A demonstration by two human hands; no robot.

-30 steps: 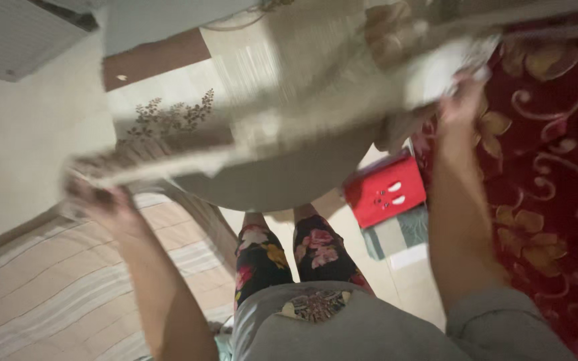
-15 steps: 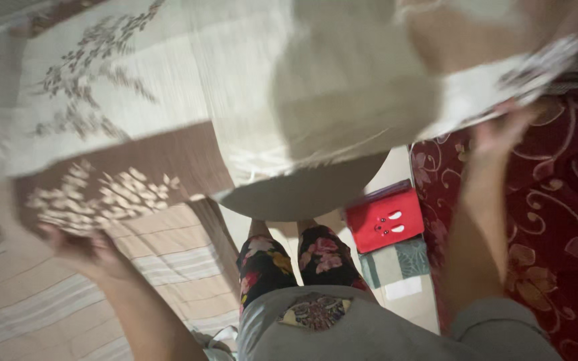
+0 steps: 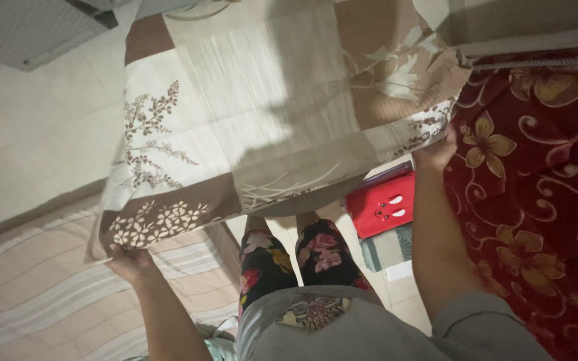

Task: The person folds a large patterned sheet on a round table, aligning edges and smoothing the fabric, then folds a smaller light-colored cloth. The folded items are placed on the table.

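I hold the patchwork cloth (image 3: 269, 113) spread flat before me, my left hand (image 3: 128, 262) pinching its near-left corner, my right hand (image 3: 436, 152) clamped on the right edge, stretching it taut above my legs (image 3: 296, 257).

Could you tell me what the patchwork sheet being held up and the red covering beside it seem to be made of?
Patchwork sheet: thin matte woven fabric, probably cotton; it drapes between both hands. Red covering: thicker cloth, possibly plush or carpet-like; gold floral pattern, texture unclear.
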